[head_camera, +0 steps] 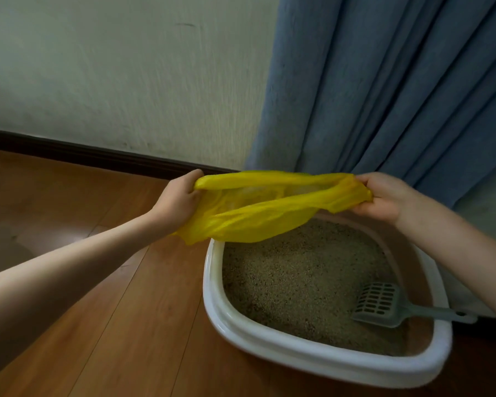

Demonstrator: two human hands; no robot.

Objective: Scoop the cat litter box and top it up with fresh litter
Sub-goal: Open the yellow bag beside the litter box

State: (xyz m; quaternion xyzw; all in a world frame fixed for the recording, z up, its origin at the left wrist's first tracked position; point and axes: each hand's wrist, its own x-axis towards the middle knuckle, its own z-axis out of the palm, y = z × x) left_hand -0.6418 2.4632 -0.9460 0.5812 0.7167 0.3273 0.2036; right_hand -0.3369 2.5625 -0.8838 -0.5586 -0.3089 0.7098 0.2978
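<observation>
Fingers of left hand and right hand each grip one end of yellow plastic bag, stretched open above litter box far rim. Grey scoop lies on litter, floor-level.

thin glossy plastic bag; smooth plastic box; grainy litter; glossy wood floor.

I can read no text, label, brand, number or sign anywhere in my view. The yellow plastic bag, the grey litter scoop and the white-rimmed litter box all look unmarked from here.
</observation>
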